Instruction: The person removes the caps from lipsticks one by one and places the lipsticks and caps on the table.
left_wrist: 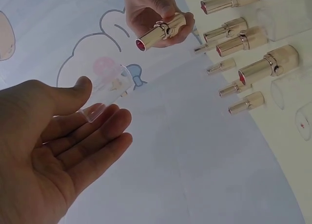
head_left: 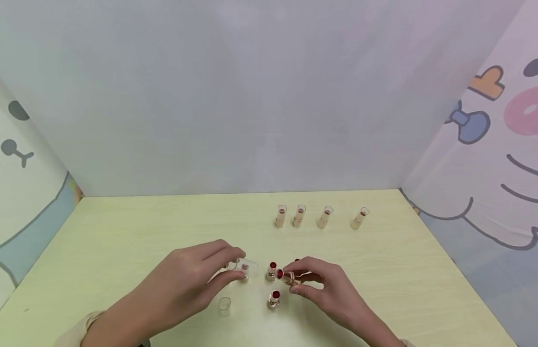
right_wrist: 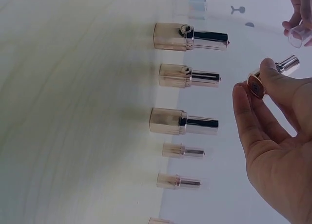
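Between thumb and fingertips, my left hand (head_left: 195, 274) pinches a clear lipstick cap (head_left: 250, 268); the left wrist view shows the same transparent cap (left_wrist: 111, 90). Opposite it, my right hand (head_left: 325, 282) grips an uncapped gold lipstick (head_left: 287, 276) by its base, the red tip angled toward the left hand. The cap and this lipstick are apart. Close by stand other uncapped gold lipsticks, one between the hands (head_left: 272, 273) and one nearer me (head_left: 274, 300). Another lipstick (head_left: 297, 260) is mostly hidden behind the right hand.
Toward the back right, several lipsticks with clear caps stand in a row, from the leftmost lipstick (head_left: 280, 217) to the rightmost lipstick (head_left: 359, 219). A loose clear cap (head_left: 224, 304) rests on the pale wooden table (head_left: 143, 226) below the left hand. Printed curtains surround the table.
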A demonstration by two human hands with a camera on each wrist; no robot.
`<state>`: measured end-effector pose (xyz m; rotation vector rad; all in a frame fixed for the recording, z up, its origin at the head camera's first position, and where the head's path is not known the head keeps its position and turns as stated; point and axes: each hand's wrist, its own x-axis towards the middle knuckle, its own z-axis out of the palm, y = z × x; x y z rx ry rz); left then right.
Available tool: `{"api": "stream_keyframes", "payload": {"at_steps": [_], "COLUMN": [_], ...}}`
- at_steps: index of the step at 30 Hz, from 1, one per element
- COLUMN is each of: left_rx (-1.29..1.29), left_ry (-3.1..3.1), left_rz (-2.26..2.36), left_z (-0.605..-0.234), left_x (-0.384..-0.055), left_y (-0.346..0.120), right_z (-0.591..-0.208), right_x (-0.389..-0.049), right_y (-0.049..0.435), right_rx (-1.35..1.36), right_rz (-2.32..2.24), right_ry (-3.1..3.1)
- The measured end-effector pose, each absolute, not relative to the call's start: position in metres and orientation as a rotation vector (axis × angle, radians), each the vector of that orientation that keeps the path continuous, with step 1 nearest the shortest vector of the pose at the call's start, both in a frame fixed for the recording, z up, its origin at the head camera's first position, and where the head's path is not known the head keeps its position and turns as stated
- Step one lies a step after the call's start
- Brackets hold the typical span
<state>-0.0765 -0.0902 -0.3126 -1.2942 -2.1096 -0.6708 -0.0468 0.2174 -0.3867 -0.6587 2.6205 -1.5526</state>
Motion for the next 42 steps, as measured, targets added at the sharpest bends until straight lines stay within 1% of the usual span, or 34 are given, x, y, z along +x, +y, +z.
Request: {"api": "stream_keyframes", "payload": {"at_steps": [13,23,29,35,42], "left_rx": [-1.254,-1.257,-1.307,-1.314,-1.311], "left_ry": [-2.257,-2.417,-2.508,-2.562,-2.647], "left_rz": [-0.574,-0.349,-0.239,-0.151,-0.091], "left_z": [-0.338,-0.366,-0.385,-0.395,-0.406], "left_x": [-0.067,-0.064,-0.061,-0.060,-0.059], "left_y": [-0.116,-0.139,-0.139,-0.138,-0.137], "right_z": [-0.387,-0.388,-0.389,-0.390,-0.390], "right_x": [-0.047,-0.047,-0.046,-0.045,-0.044], "right_y": [0.219,0.221,0.223,0.224,0.225], "right_rx": [-0.586,-0.609,-0.625,-0.636,-0.576], "right_rz": [-1.583,-1.614,-1.615,-1.626,-1.605], "right_ry": [2.615,2.635,2.628,2.602,2.586]}}
